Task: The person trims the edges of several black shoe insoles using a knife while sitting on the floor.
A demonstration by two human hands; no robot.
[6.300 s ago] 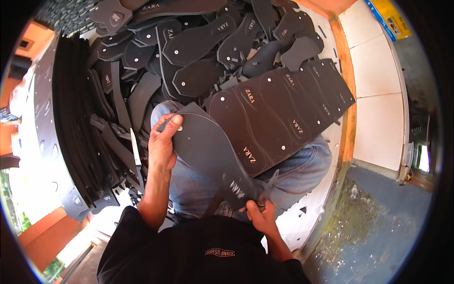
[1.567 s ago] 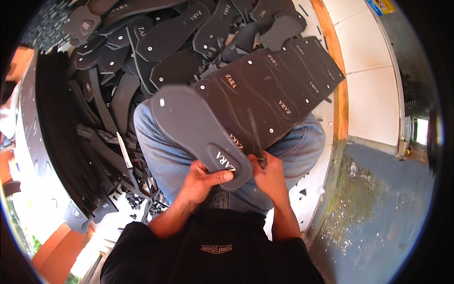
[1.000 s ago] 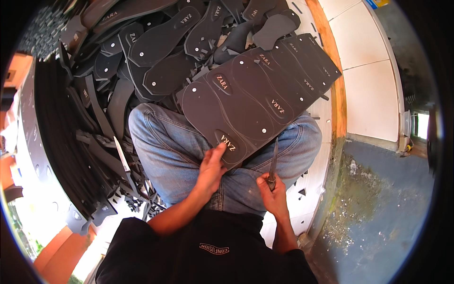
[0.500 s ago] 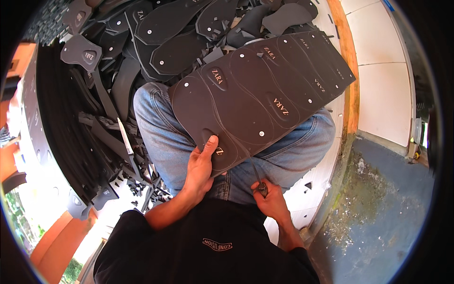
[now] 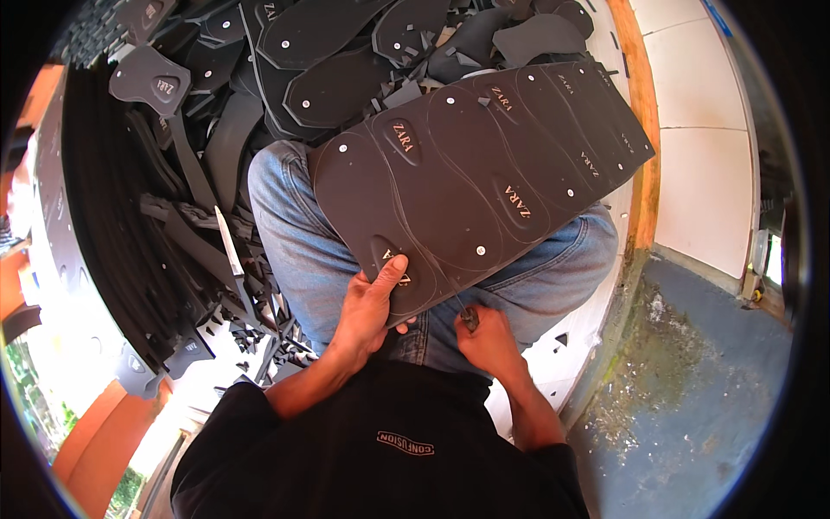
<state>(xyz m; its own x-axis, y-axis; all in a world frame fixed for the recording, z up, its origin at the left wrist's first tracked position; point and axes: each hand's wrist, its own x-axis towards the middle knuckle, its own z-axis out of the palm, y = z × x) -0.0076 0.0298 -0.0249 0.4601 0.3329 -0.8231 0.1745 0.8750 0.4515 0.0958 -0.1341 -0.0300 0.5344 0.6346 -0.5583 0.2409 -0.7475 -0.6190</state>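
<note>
A dark sheet of sole material (image 5: 450, 190), marked with curved sole outlines, gold lettering and small white dots, lies slanted across my jeans-clad lap. My left hand (image 5: 367, 303) grips its near left corner, thumb on top and fingers underneath. At the sheet's near edge, my right hand (image 5: 488, 337) is closed around the dark handle of a thin-bladed knife (image 5: 469, 318). The narrow blade meets the sheet along an outline near that edge; how deep it sits I cannot tell.
Cut black soles (image 5: 337, 91) and offcuts pile up beyond my knees. A tall stack of dark sheets (image 5: 112, 216) stands at the left. Beside it, a pale pointed blade (image 5: 229, 242) rests among scraps. A wooden strip (image 5: 644, 190) borders the white tiles on the right.
My right hand has moved up and slightly left with the knife, closer to the sheet's edge. The left hand keeps its hold, and the view has shifted slightly.
</note>
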